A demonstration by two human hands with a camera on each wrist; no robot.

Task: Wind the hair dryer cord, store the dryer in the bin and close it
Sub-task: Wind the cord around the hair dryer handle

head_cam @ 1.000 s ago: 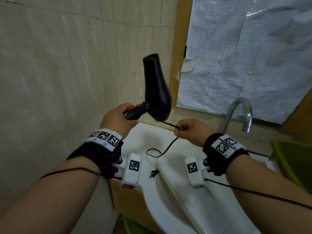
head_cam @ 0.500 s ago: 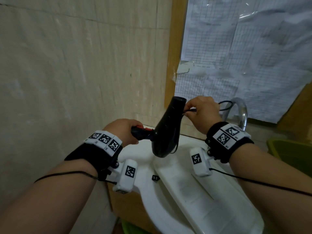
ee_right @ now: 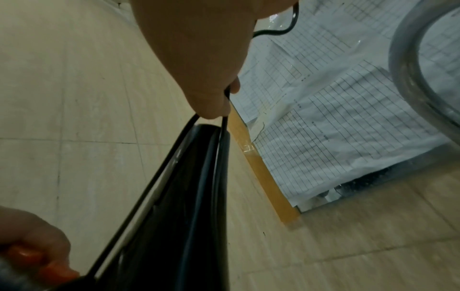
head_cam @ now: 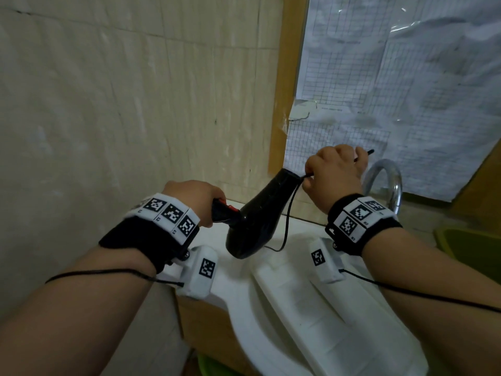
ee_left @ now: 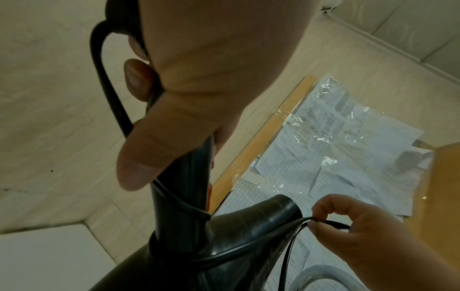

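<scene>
A black hair dryer [head_cam: 257,215] with a red switch [head_cam: 230,208] hangs tilted over the white sink, nozzle pointing up and right. My left hand [head_cam: 193,198] grips its handle [ee_left: 183,189]. My right hand [head_cam: 334,175] pinches the thin black cord [head_cam: 288,221] at the nozzle tip; in the left wrist view the cord [ee_left: 248,248] runs across the dryer body [ee_left: 239,236] to those fingers [ee_left: 323,226]. A loop of cord [ee_right: 159,177] lies along the barrel [ee_right: 189,196] in the right wrist view. The white bin lid [head_cam: 339,316] lies across the sink below.
A chrome tap [head_cam: 387,183] rises just right of my right hand. The tiled wall [head_cam: 122,118] is close on the left, and gridded papers [head_cam: 393,90] hang behind. A green tub [head_cam: 471,245] stands at the right edge. The white sink rim [head_cam: 244,329] lies below.
The dryer tipped from upright to slanting. My right hand carried the cord from below the dryer up to its nozzle tip, and the hanging plug is out of sight.
</scene>
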